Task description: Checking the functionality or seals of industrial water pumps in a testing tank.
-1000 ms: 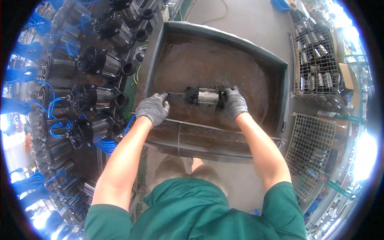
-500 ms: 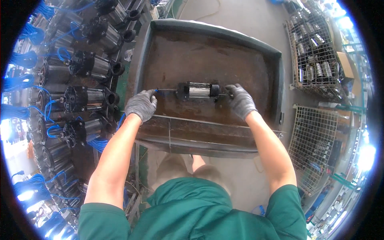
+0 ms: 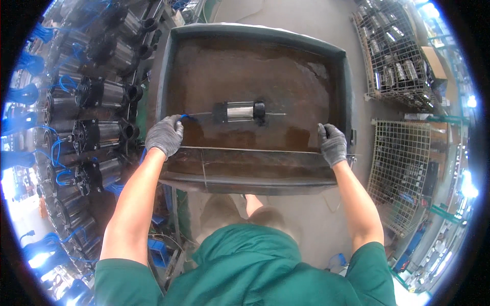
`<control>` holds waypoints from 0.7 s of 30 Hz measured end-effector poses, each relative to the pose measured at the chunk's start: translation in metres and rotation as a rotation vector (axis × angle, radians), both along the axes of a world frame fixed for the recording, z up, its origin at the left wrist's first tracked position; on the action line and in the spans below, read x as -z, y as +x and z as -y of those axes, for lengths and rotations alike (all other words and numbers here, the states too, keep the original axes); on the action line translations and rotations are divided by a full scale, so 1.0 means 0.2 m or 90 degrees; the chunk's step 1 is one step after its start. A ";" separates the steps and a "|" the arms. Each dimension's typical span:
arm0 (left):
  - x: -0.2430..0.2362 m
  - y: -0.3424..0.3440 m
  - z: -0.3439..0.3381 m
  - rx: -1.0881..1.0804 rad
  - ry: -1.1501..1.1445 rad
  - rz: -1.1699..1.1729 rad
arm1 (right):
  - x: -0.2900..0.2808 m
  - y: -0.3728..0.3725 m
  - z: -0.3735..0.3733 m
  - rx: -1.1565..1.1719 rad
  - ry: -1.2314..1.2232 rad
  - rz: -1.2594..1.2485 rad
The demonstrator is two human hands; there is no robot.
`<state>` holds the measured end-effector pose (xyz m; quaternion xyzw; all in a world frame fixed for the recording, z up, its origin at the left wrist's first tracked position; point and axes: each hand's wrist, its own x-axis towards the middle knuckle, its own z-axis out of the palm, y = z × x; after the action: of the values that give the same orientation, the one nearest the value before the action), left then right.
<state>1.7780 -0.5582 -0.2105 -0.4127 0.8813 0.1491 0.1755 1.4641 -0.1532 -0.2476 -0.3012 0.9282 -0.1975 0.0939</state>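
Observation:
A motor (image 3: pixel 240 111) with a silver cylindrical body and black ends lies crosswise in the middle of a large dark metal trough (image 3: pixel 352 109). From its right end a thin shaft (image 3: pixel 277 113) sticks out. On its left a thin line runs to a blue cable (image 3: pixel 186 116). My left hand (image 3: pixel 164 136), in a grey glove, is closed at the trough's left side with the blue cable at its fingertips. Near the right front corner, apart from the motor, is my gloved right hand (image 3: pixel 333 144). Its fingers are bent but apart, and nothing shows between them.
A narrow partition (image 3: pixel 255 150) crosses the trough's near part; its brown floor looks wet. Several similar motors (image 3: pixel 99 135) with blue cables stand racked on the left. On the right are a wire basket (image 3: pixel 398 71) of metal cylinders and a second wire-mesh basket (image 3: pixel 400 168).
My right hand has left the shaft and moved right and nearer to me. My left hand stays at the blue cable. The whole view has shifted slightly.

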 end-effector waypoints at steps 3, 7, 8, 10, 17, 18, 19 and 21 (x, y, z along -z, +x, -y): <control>0.02 0.00 0.00 0.005 0.007 -0.001 | -0.01 0.00 0.02 0.041 0.056 0.019; 0.03 0.01 0.01 0.001 -0.005 -0.012 | -0.04 0.01 0.04 0.059 0.086 0.038; 0.04 0.01 0.01 -0.002 -0.006 -0.010 | -0.05 0.01 0.04 0.062 0.095 0.048; 0.04 0.01 0.01 -0.006 -0.005 -0.011 | -0.06 0.01 0.05 0.058 0.103 0.024; 0.03 0.01 0.00 -0.004 -0.015 -0.044 | -0.05 0.00 0.05 0.060 0.139 0.044; 0.03 0.01 -0.01 -0.003 -0.016 -0.044 | -0.04 0.00 0.05 0.061 0.127 0.042; 0.03 0.01 -0.01 -0.004 -0.020 -0.044 | -0.04 0.00 0.05 0.062 0.115 0.039; 0.02 0.01 -0.01 -0.005 -0.017 -0.042 | -0.05 0.00 0.05 0.061 0.108 0.039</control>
<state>1.7800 -0.5559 -0.2151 -0.4136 0.8867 0.1517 0.1401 1.4641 -0.1640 -0.2384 -0.2414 0.9515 -0.1315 0.1381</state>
